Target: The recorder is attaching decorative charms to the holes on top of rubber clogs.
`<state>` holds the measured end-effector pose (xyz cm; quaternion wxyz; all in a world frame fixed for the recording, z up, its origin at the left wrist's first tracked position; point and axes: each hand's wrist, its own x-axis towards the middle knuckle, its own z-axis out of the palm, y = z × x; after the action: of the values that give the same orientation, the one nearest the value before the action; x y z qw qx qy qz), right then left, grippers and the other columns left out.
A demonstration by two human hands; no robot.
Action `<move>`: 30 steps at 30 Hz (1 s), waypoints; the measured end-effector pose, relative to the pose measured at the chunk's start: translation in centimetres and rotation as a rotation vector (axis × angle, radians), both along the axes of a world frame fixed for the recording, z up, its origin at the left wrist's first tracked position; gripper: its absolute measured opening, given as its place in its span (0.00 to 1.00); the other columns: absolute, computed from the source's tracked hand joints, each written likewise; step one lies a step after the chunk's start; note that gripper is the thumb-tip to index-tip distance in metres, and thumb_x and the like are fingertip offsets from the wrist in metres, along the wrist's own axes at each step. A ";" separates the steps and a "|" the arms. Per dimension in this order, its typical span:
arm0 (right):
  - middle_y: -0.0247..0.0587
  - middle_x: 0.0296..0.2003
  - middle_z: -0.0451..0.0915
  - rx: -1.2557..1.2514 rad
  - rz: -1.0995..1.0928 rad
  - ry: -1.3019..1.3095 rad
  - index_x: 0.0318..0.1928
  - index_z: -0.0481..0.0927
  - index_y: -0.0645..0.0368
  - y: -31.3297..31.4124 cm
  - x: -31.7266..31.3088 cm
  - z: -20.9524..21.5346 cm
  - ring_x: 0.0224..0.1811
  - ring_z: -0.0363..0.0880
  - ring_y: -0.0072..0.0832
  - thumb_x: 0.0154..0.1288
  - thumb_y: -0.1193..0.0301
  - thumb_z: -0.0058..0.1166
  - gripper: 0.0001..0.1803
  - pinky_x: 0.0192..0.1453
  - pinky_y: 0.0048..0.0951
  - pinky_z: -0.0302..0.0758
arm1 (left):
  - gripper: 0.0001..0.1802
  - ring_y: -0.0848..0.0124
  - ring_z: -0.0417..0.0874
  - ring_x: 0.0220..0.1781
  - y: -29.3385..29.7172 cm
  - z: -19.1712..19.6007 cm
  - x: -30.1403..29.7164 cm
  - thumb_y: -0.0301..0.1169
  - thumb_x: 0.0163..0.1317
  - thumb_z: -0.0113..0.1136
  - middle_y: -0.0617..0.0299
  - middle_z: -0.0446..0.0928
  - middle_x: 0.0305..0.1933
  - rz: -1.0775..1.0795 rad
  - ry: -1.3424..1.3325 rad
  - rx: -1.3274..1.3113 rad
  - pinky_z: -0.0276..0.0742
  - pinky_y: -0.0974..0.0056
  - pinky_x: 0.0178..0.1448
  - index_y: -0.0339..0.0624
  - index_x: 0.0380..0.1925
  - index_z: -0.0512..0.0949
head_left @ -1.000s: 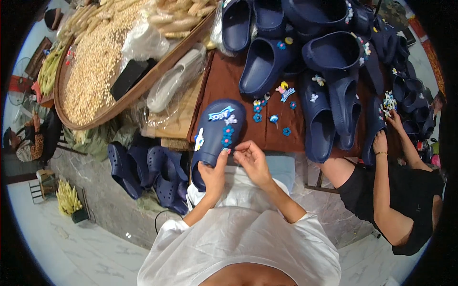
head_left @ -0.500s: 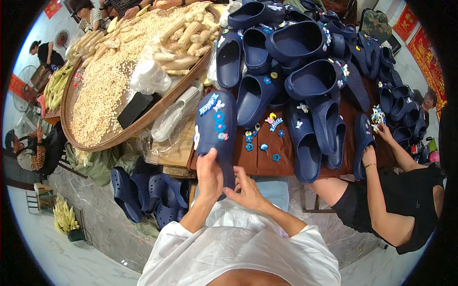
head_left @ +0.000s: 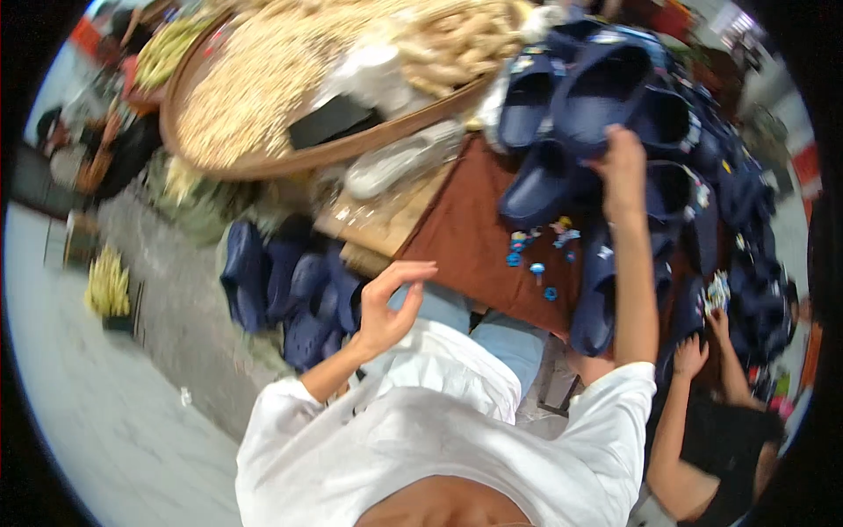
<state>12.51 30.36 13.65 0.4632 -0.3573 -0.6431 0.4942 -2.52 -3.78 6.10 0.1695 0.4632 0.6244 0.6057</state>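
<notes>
My right hand (head_left: 620, 169) is stretched far forward, its fingers closed over the rim of a navy clog (head_left: 606, 88) on top of a heap of navy clogs (head_left: 676, 189). My left hand (head_left: 389, 303) hovers near my chest, fingers spread and holding nothing. Small coloured shoe charms (head_left: 537, 250) lie loose on the brown tabletop (head_left: 461, 241) between both hands. My white sleeves fill the lower part of the view.
A wide round woven tray (head_left: 263, 167) heaped with pale roots and grain stands at the back left. More navy clogs (head_left: 290, 290) lie on the floor at the left. A person in black (head_left: 729, 439) works at the right, hands near charms (head_left: 718, 294).
The charm-studded clog held in front of me has gone from my left hand. My right arm has reached out to the clog heap, and my left hand has opened.
</notes>
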 end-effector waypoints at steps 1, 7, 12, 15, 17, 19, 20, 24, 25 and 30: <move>0.37 0.38 0.74 -0.034 0.056 0.011 0.42 0.78 0.58 1.6 -0.4 1.4 0.44 0.76 0.28 0.73 0.58 0.48 0.16 0.41 0.35 0.81 | 0.14 0.62 0.85 0.49 -0.9 -0.5 -0.4 0.16 0.59 0.54 0.51 0.84 0.48 0.029 -0.006 -0.033 0.78 0.64 0.55 0.34 0.44 0.82; 0.51 0.53 0.75 -0.091 -0.111 0.236 0.57 0.69 0.76 13.7 -0.8 2.6 0.50 0.80 0.42 0.74 0.60 0.52 0.28 0.53 0.38 0.85 | 0.13 0.73 0.83 0.46 -4.3 -3.5 -1.3 0.17 0.64 0.52 0.57 0.83 0.45 0.152 -0.180 -0.170 0.77 0.68 0.52 0.33 0.46 0.82; 0.57 0.57 0.71 0.089 -0.111 0.201 0.59 0.64 0.83 14.6 -1.7 -0.3 0.57 0.78 0.41 0.71 0.73 0.55 0.26 0.59 0.39 0.82 | 0.14 0.76 0.82 0.44 -6.3 -7.1 -1.5 0.17 0.63 0.50 0.60 0.83 0.43 0.220 -0.390 -0.233 0.78 0.69 0.50 0.34 0.45 0.82; 0.57 0.58 0.71 0.235 -0.070 0.083 0.61 0.65 0.79 10.3 -1.6 -1.2 0.59 0.77 0.39 0.72 0.75 0.54 0.24 0.63 0.37 0.80 | 0.14 0.78 0.81 0.44 -7.3 -9.6 -2.8 0.18 0.64 0.50 0.63 0.82 0.42 0.300 -0.516 -0.099 0.77 0.71 0.50 0.34 0.46 0.81; 0.52 0.58 0.73 0.289 -0.047 0.062 0.61 0.68 0.73 4.9 -1.4 -1.1 0.59 0.77 0.35 0.73 0.75 0.52 0.20 0.62 0.35 0.79 | 0.14 0.77 0.81 0.45 -8.7 -11.5 -5.0 0.18 0.64 0.50 0.62 0.82 0.44 0.446 -0.449 -0.078 0.77 0.71 0.52 0.34 0.47 0.80; 0.44 0.54 0.77 0.233 -0.012 0.035 0.58 0.74 0.67 -0.2 -1.2 -3.5 0.56 0.78 0.30 0.74 0.73 0.50 0.16 0.60 0.31 0.79 | 0.14 0.75 0.81 0.46 -10.6 -14.0 -8.8 0.18 0.63 0.51 0.60 0.81 0.45 0.656 -0.350 -0.025 0.77 0.70 0.53 0.35 0.47 0.80; 0.40 0.50 0.79 0.238 -0.014 -0.071 0.55 0.77 0.64 -3.5 -1.0 -4.5 0.51 0.78 0.26 0.74 0.73 0.51 0.13 0.55 0.28 0.78 | 0.14 0.74 0.81 0.46 -11.8 -15.2 -10.8 0.18 0.63 0.51 0.59 0.81 0.46 0.765 -0.347 0.039 0.77 0.69 0.53 0.35 0.46 0.80; 0.38 0.38 0.80 0.329 0.125 -0.331 0.42 0.82 0.61 -14.8 -1.0 -9.3 0.45 0.78 0.29 0.67 0.80 0.52 0.07 0.51 0.27 0.74 | 0.22 0.61 0.78 0.53 -17.8 -20.5 -20.0 0.21 0.58 0.54 0.49 0.75 0.53 1.328 0.079 -0.067 0.74 0.59 0.59 0.33 0.55 0.72; 0.40 0.38 0.80 0.286 0.144 -0.286 0.39 0.82 0.61 -16.4 -0.6 -11.1 0.44 0.78 0.33 0.65 0.81 0.52 0.07 0.52 0.29 0.72 | 0.24 0.59 0.78 0.55 -17.6 -20.2 -21.4 0.23 0.57 0.57 0.45 0.72 0.56 1.402 -0.020 -0.162 0.74 0.58 0.59 0.30 0.56 0.70; 0.42 0.41 0.77 0.236 0.129 -0.322 0.39 0.81 0.62 -21.1 1.3 -15.6 0.41 0.79 0.33 0.63 0.83 0.53 0.07 0.42 0.32 0.79 | 0.42 0.43 0.82 0.50 -22.9 -23.0 -29.4 0.57 0.51 0.68 0.36 0.81 0.49 1.621 -0.054 -0.643 0.75 0.49 0.58 0.24 0.49 0.78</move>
<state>13.78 9.28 -1.98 0.3605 -0.3329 -0.7838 0.3807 -31.94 -26.71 -16.92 -0.1766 -0.2087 0.8981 0.3445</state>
